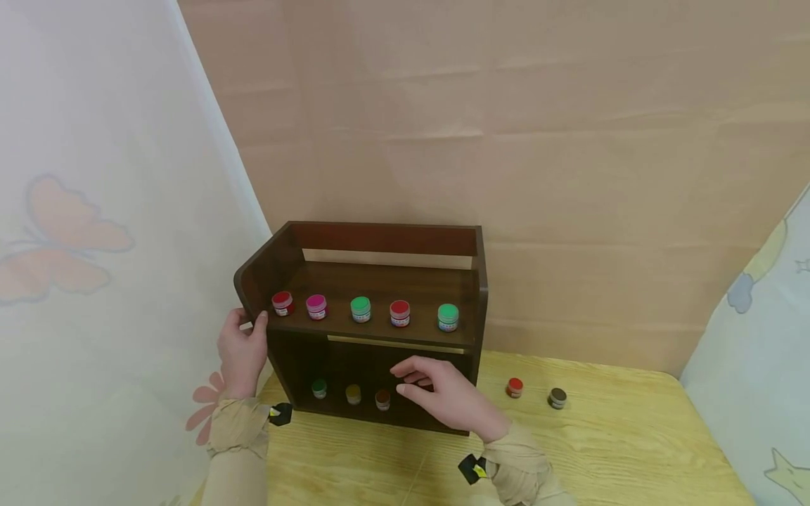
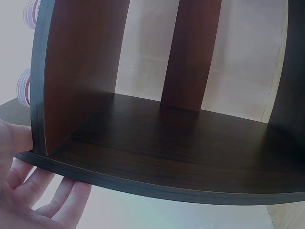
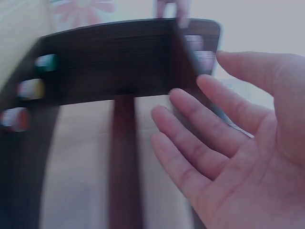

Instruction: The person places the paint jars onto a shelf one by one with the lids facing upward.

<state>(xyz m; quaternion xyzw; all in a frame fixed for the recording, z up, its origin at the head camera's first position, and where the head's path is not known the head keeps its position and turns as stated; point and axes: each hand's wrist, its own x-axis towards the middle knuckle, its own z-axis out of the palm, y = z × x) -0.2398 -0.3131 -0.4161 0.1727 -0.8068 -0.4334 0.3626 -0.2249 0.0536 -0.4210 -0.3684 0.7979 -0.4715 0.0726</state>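
A dark brown two-tier wooden shelf (image 1: 380,277) stands on the table. My left hand (image 1: 243,355) grips its left side panel, with the thumb at the front edge and the fingers around the outer face, as the left wrist view shows. Several small paint jars line the upper tier, among them a magenta one (image 1: 317,307) and a green-lidded one (image 1: 448,318). On the lower tier sit a green jar (image 1: 319,388), a yellow jar (image 1: 353,394) and a brown jar (image 1: 382,400). In front of the lower opening hovers my right hand (image 1: 446,393), fingers extended, holding nothing.
To the right of the shelf, a red jar (image 1: 515,387) and a dark brown jar (image 1: 557,398) stand on the yellow wood-grain table (image 1: 620,436). Brown paper (image 1: 569,176) covers the wall behind. A pale curtain (image 1: 126,140) hangs close on the left.
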